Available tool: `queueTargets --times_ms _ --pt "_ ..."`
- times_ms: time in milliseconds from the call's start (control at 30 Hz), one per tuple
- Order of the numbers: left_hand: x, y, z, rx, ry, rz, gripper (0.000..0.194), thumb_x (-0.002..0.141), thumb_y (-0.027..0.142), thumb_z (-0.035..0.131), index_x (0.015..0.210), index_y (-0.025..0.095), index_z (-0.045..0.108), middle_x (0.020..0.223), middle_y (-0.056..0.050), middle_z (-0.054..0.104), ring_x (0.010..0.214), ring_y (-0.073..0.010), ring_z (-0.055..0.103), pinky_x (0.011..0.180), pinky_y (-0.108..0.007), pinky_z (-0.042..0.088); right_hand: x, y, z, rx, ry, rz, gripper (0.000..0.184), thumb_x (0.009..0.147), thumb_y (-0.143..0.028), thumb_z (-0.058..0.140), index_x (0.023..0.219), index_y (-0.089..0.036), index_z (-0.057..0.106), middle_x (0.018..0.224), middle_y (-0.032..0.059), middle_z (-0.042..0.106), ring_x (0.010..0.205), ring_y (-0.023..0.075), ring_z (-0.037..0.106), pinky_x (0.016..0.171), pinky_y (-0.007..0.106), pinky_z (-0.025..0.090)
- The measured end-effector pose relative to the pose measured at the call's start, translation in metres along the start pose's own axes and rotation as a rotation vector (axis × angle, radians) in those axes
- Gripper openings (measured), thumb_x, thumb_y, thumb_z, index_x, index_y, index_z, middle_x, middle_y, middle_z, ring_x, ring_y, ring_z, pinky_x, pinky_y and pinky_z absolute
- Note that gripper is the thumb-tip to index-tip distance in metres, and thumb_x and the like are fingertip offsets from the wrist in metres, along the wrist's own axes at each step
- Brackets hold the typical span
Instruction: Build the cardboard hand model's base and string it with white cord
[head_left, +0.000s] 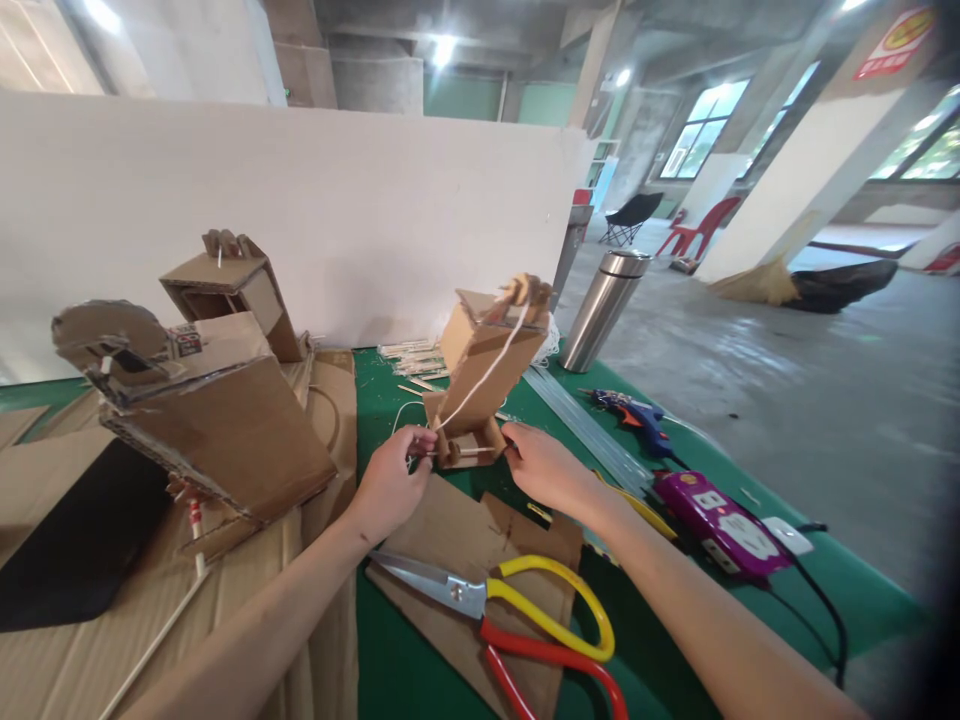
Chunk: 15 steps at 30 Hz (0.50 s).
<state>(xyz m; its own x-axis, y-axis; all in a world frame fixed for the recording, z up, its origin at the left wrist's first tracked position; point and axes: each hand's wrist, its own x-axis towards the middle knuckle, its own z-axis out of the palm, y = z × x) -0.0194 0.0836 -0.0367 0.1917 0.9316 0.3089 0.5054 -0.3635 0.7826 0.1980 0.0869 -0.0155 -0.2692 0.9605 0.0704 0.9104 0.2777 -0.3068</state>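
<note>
The cardboard tower [486,375] leans toward one o'clock on the tabletop [373,415], its base stick [475,450] lying nine-to-three between equally near hands: left hand [396,472] pinching the nine-o'clock end, right hand [549,465] at three, grip hidden, cannot tell.

Narrow gap over green tabletop [375,410] left of the cardboard tower [480,345] (scissors [469,597] blocking the near side)

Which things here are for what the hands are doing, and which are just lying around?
Part of it:
- small cardboard model, between the left hand and right hand
- white string on it
- probably the scissors and glue gun, though neither is held

Just lying around, it seems:
- steel flask
- red chair
- black chair
</note>
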Motion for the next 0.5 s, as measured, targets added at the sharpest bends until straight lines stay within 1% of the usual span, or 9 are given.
queueTargets --times_ms 167,267,400,500 --pt "-0.004 0.008 -0.002 -0.192 -0.068 0.061 0.017 0.079 0.015 0.056 0.095 0.019 0.058 0.091 -0.002 0.067 0.086 -0.0140 0.064 0.081 -0.029 0.052 0.002 0.004 0.003 -0.029 -0.011 0.023 0.016 0.078 -0.004 0.042 0.075 -0.018 0.048 0.081 0.0097 0.061 0.078 0.0219 0.058 0.064 0.028 0.033" --pt "-0.007 0.011 -0.002 -0.216 -0.102 0.071 0.014 0.081 0.018 0.056 0.095 0.019 0.058 0.093 -0.002 0.066 0.088 -0.0147 0.064 0.083 -0.030 0.051 0.003 0.005 0.004 -0.035 -0.017 0.034 0.015 0.078 -0.004 0.041 0.077 -0.018 0.049 0.085 0.0103 0.061 0.080 0.0220 0.059 0.065 0.028 0.034" --pt "-0.010 0.015 -0.003 -0.256 -0.094 0.052 0.013 0.083 0.022 0.056 0.095 0.019 0.057 0.096 -0.004 0.065 0.087 -0.0159 0.065 0.081 -0.030 0.051 0.005 0.005 0.005 -0.033 -0.025 0.046 0.017 0.078 -0.004 0.040 0.082 -0.017 0.051 0.089 0.0105 0.061 0.086 0.0223 0.059 0.069 0.028 0.036" --pt "-0.010 0.016 -0.004 -0.295 -0.099 0.042 0.010 0.085 0.023 0.052 0.094 0.019 0.056 0.092 -0.003 0.063 0.083 -0.0157 0.066 0.077 -0.029 0.051 0.004 0.004 0.006 -0.035 -0.028 0.058 0.015 0.078 -0.007 0.041 0.081 -0.018 0.050 0.089 0.0104 0.060 0.086 0.0231 0.059 0.069 0.029 0.037"
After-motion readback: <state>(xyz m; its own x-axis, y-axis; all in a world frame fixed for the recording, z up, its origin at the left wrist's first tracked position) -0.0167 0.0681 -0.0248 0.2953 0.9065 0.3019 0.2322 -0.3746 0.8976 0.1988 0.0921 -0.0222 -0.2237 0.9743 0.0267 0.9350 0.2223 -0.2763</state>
